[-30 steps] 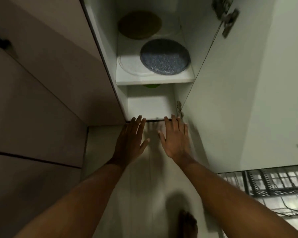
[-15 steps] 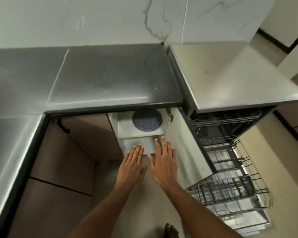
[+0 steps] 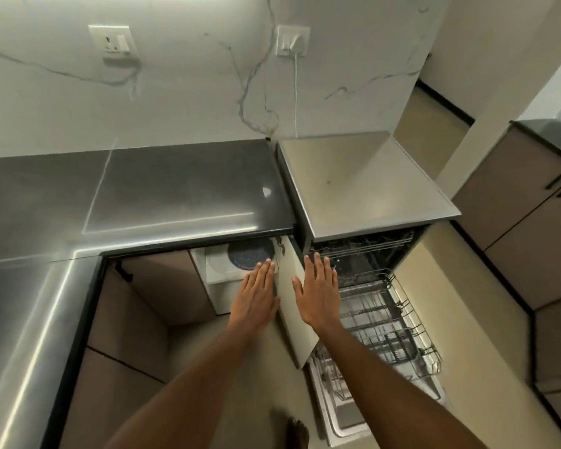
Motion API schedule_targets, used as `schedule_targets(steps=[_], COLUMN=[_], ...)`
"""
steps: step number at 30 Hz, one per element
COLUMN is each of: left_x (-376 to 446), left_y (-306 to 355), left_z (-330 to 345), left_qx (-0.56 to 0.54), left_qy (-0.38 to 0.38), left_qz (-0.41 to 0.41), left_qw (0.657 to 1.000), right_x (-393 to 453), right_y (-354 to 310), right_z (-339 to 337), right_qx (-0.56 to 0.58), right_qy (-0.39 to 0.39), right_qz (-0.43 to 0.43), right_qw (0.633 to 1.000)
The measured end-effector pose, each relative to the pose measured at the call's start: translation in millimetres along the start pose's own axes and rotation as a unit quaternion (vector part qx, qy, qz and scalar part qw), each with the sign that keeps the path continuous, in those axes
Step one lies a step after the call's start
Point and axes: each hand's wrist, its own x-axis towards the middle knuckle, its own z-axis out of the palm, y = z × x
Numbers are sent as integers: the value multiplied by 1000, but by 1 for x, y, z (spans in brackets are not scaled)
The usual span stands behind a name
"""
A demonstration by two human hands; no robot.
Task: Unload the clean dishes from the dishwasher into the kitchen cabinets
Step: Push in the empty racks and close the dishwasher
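The dark polished countertop runs in an L, its front edge overhanging the open cabinet. Right of it the dishwasher stands open, its wire lower rack pulled out over the floor. The pale cabinet door swings out between the 2 hands. The left hand is flat and released, fingertips over the shelf edge near the speckled dark round plate lying on a white plate. The right hand is spread flat, holding nothing, beside the rack.
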Motion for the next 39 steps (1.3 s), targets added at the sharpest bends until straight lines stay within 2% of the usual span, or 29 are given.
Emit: schedule_targets(steps=[6,10,16,20,26,31,35,39], left_x=[21,35,49,58,52,50,54,54], left_y=[36,53,56,50,37,28,2,-44], left_z=[12,24,38,41,60,61,52,40], left_qx=[-56,-101,-138,-132,-179,-199,-216,-224], left_qy=[-59,-100,-116,-135,-211,-237,-242,-235], left_qz=[-19,-37,-71,-67,-132,-144,-157,-217], left_qw=[997,989,981,980,952,940,933,921], right_x=[13,28,43,54,78,87,90,95], right_y=[34,50,55,53,49,20,-26,-71], right_z=[-7,6,39,54,50,53,68,75], right_qx=[8,23,73,93,73,95,158,225], right_qy=[-66,-141,-241,-232,-275,-301,-351,-397], right_qz=[3,20,61,106,96,109,134,137], right_qw=[998,990,966,962,954,943,913,879])
